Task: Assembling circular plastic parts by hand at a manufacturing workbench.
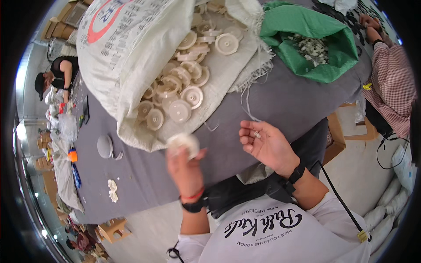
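Gripping a round cream disc, plastic-looking, motion-blurred: left hand, at the near edge of the white woven sack. Right hand is half-curled on a small pale ribbed piece. Sack has a frayed hem, holds loose flanged discs with small centre hubs. Green woven bag sits to its right, whitish jagged bits inside. Matte grey cloth underneath.

A workshop, by the look of it, for handling parts in bulk: a cloth-covered worktop carries a big sack of plastic discs and a green bag of bits; people work alongside, with cartons and filled sacks around.
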`<state>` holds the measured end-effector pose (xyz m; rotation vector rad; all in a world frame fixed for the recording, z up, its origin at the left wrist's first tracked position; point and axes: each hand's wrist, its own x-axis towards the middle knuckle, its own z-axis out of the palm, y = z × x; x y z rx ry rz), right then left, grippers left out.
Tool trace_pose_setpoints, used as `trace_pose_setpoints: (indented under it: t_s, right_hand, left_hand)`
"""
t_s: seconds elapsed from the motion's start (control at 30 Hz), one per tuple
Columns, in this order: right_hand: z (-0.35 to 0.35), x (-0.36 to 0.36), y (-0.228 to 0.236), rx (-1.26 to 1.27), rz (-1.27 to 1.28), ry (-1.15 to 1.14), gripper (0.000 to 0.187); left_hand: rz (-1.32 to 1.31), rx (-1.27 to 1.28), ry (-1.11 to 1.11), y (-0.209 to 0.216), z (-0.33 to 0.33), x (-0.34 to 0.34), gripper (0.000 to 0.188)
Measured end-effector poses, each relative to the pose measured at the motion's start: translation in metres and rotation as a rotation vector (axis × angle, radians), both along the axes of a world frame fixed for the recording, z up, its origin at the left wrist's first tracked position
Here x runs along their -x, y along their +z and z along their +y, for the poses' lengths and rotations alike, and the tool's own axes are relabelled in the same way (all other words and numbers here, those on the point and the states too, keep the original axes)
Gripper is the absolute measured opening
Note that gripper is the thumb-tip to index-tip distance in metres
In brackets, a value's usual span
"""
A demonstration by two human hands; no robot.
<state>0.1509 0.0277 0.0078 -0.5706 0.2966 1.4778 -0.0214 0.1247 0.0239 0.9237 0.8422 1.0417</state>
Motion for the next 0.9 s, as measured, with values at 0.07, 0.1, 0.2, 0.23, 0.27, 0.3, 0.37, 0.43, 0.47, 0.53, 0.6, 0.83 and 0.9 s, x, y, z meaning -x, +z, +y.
trace_pose_setpoints:
  t_s: [0.07,0.1,0.2,0.23,0.27,0.3,0.37,0.43,0.47,0.53,0.6,0.83,0.9]
  right_hand:
    - [-0.001,0.0,0.009,0.024,0.01,-0.033,0.022]
    - [-0.002,-0.001,0.013,0.044,0.025,-0.033,0.022]
    - [-0.001,-0.014,0.01,0.05,0.063,-0.042,0.023]
    - [-0.002,-0.027,0.011,-0.01,0.131,-0.079,0.024]
    - [0.006,-0.037,0.007,-0.077,0.217,-0.092,0.026]
    - [0.007,-0.061,0.018,-0.136,0.284,-0.212,0.031]
    - [0.002,-0.114,0.047,-0.329,0.424,-0.473,0.047]
    - [0.004,-0.148,0.049,-0.534,0.499,-0.628,0.062]
    - [0.001,-0.16,0.044,-0.606,0.485,-0.66,0.066]
    - [-0.001,-0.165,0.039,-0.623,0.503,-0.647,0.065]
    - [-0.006,-0.159,0.03,-0.605,0.431,-0.699,0.068]
    - [0.025,-0.09,0.046,-0.186,-0.315,-0.528,0.026]
    - [0.047,-0.082,0.047,-0.288,-0.455,-0.335,0.027]
  left_hand:
    - [0.024,-0.205,0.217,0.004,0.02,0.046,0.025]
    - [0.076,-0.308,0.33,0.002,0.033,0.072,0.025]
    - [0.281,-0.222,0.739,-0.013,0.068,0.147,0.025]
    - [0.11,-0.106,0.693,-0.027,0.084,0.188,0.027]
    - [0.112,-0.118,0.696,-0.025,0.093,0.217,0.027]
    - [-0.122,0.049,0.761,-0.027,0.103,0.229,0.029]
    - [-0.357,0.237,0.802,-0.029,0.114,0.225,0.031]
    - [-0.784,0.338,0.822,-0.016,0.112,0.229,0.033]
    - [-0.79,0.333,0.828,-0.02,0.111,0.231,0.033]
    - [-0.596,0.17,0.526,-0.029,0.106,0.235,0.037]
    - [-0.311,0.056,0.702,-0.008,0.083,0.166,0.035]
    - [0.245,-0.418,0.274,0.04,0.012,0.022,0.022]
    - [0.384,-0.65,-0.183,0.057,-0.001,-0.009,0.013]
